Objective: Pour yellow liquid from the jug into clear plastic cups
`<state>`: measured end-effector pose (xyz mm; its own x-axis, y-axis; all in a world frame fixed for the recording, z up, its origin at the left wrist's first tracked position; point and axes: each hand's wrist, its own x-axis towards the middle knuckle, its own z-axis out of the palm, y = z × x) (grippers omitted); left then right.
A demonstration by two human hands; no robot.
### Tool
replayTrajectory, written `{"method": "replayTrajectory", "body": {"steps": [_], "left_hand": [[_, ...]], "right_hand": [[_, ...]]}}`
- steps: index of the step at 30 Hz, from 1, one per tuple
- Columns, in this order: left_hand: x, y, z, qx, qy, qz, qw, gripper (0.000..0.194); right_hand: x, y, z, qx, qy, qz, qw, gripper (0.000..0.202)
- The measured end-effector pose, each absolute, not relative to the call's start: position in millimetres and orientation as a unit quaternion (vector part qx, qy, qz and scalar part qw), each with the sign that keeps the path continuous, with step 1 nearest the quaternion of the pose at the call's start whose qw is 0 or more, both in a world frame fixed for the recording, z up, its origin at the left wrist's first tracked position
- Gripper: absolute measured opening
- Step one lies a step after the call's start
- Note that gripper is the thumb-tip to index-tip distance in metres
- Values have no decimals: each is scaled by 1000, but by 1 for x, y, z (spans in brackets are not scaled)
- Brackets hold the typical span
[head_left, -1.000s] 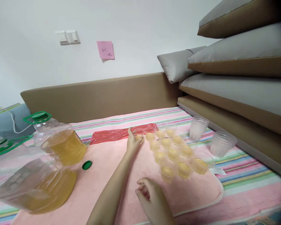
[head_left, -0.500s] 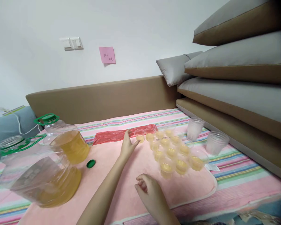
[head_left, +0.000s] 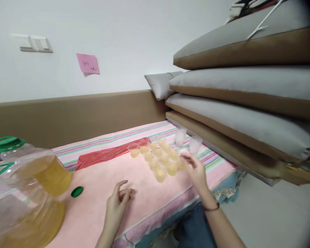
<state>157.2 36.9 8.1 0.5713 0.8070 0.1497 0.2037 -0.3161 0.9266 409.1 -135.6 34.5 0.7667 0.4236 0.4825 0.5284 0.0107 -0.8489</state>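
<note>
Cups stand just left of the right hand, grip unclear; bare blanket, edge rightward, surrounds the slack, empty left hand.

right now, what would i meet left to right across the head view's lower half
Nearer large clear plastic jug of amber liquid, round green plastic cap, bare left hand, cluster of clear plastic cups of yellow liquid, bare right hand

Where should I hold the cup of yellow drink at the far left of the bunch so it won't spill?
I'd hold the cup by its sides, just under the rim, coming from the left with the left hand. It stands upright, open on top, and narrows downward, so the wider rim may help stop slipping. Another cup stands close on its right.
</note>
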Motion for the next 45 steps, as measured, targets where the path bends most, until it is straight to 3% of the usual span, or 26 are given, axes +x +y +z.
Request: {"method": "replayTrajectory", "body": {"steps": [4,13,29,31,34,36,41,45], "left_hand": [[150,38,16,768,346,321,434,49],[134,42,7,769,367,323,412,62],[139,44,4,797,351,302,388,55],[139,44,4,798,351,305,384,54],[138,42,5,797,348,307,387,53],[138,42,7,793,349,308,393,52],[136,43,13,784,342,326,403,50],[133,41,17,783,337,341,396,45]], "right_hand": [[518,-161,42,-765,-224,-130,589,33],[607,-148,38,-845,-239,-68,473,37],[608,-160,33,-856,-253,-80,444,40],[607,-160,38,-854,-254,-84,446,51],[604,-160,51,-845,-262,-99,456,92],[601,-161,67,-832,-277,-116,466,107],[571,-162,121,-779,-353,-146,497,110],[512,-153,152,-708,-449,-80,538,107]]}}
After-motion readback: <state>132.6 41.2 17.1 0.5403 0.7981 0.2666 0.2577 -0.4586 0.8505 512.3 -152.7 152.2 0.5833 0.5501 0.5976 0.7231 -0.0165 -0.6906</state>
